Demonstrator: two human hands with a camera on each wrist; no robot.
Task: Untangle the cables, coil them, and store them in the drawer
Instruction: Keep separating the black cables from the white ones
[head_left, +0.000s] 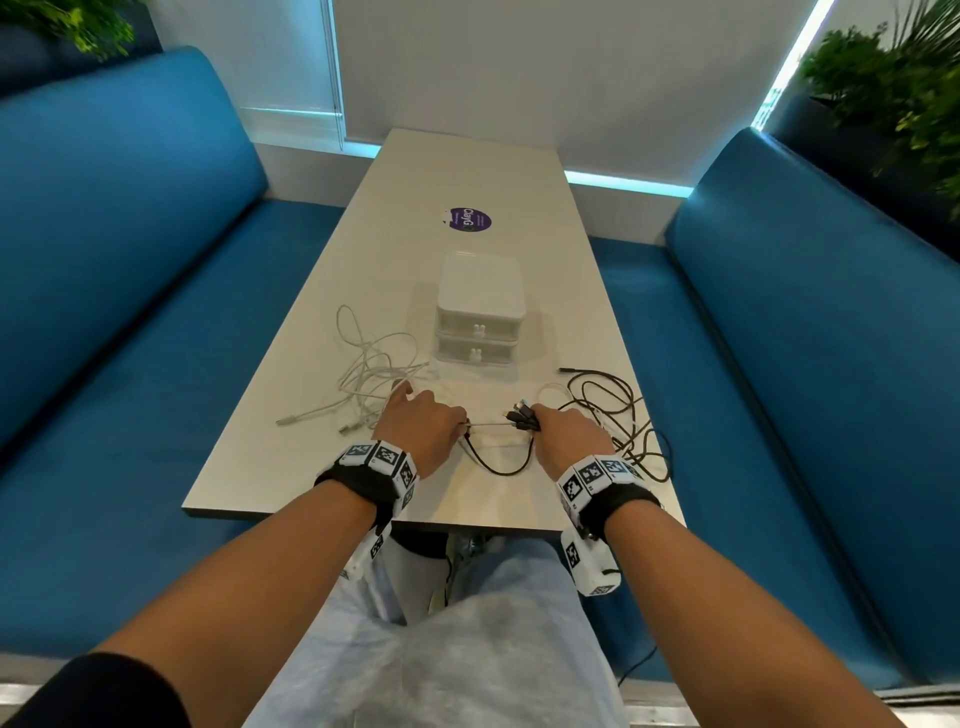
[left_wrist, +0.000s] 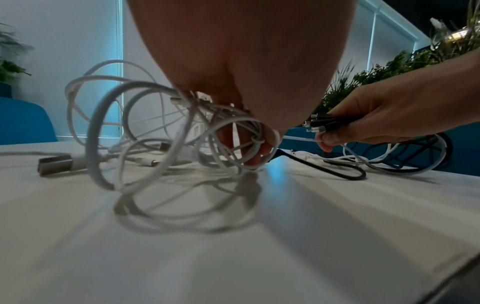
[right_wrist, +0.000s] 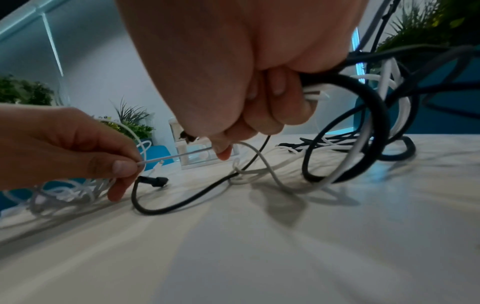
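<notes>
A thin white cable (head_left: 491, 425) runs taut between my two hands near the table's front edge. My left hand (head_left: 422, 423) pinches one end of it (right_wrist: 166, 158) between thumb and forefinger, and loops of the white cable tangle (left_wrist: 145, 131) hang round its other fingers. My right hand (head_left: 563, 428) grips a bundle of black cable plugs (left_wrist: 331, 123) and pinches the white cable's other end. A black cable (right_wrist: 348, 123) loops out of that fist into a black tangle (head_left: 615, 410) to the right. The white two-drawer unit (head_left: 478, 312) stands behind the hands, both drawers closed.
More white cable (head_left: 363, 364) sprawls left of the drawer unit, with plugs lying near the table's left edge. A purple round sticker (head_left: 467, 221) lies farther back on the white table (head_left: 332, 499). Blue benches (head_left: 130, 260) flank the table, with plants at both upper corners.
</notes>
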